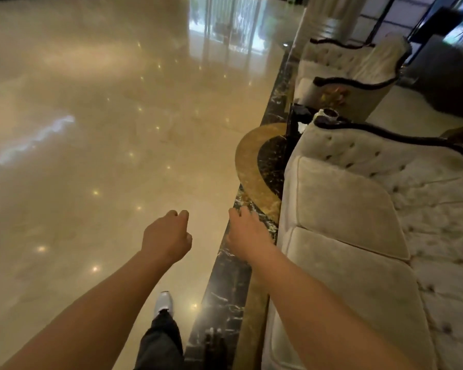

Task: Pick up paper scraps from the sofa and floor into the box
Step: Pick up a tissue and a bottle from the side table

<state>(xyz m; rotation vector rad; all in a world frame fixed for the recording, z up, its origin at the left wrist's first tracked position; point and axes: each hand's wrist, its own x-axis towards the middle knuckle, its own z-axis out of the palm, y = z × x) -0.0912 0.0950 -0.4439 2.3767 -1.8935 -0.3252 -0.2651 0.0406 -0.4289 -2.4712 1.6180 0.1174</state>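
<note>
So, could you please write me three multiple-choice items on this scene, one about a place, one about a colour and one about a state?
1. Where is the sofa relative to the person's hands?
A. To their right
B. To their left
C. Behind the person

2. What colour is the shoe?
A. Red
B. White
C. Green

3. What state is the left hand in?
A. Holding a box
B. Flat on the sofa
C. Loosely curled, holding nothing visible

Answers: 1 A, the cream sofa fills the right side, beside the right hand. 2 B, the shoe on the glossy floor is white. 3 C, the left hand hangs in the air with fingers curled and no scrap showing.
</note>
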